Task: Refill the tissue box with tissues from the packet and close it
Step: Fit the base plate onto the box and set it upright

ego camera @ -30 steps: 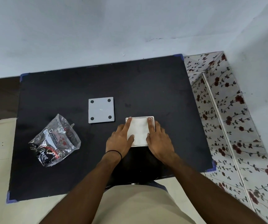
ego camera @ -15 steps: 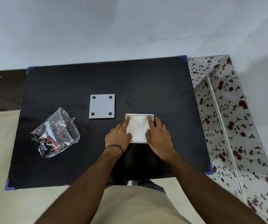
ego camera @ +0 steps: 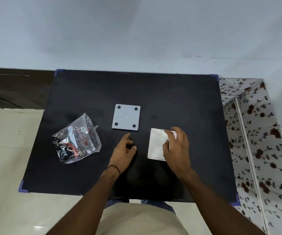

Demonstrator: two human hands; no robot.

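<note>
The white square tissue box (ego camera: 155,145) sits open on the black table (ego camera: 170,99), with white tissues filling its top. My right hand (ego camera: 176,148) lies over the box's right half, fingers curled over its far right edge and thumb on the tissues. My left hand (ego camera: 122,154) is off the box, to its left, fingers apart and holding nothing. The grey square lid (ego camera: 126,119), marked with four black dots, lies flat just beyond my left hand. The crumpled clear and black tissue packet (ego camera: 75,141) lies at the table's left.
A white wall runs behind the table. Floral-patterned panels (ego camera: 255,133) stand close along the table's right edge. Pale floor tiles (ego camera: 9,150) show to the left, and my lap is at the near edge.
My left hand has come off the tissue box and moved left toward the grey lid. My right hand stays on the box. The camera view has shifted.
</note>
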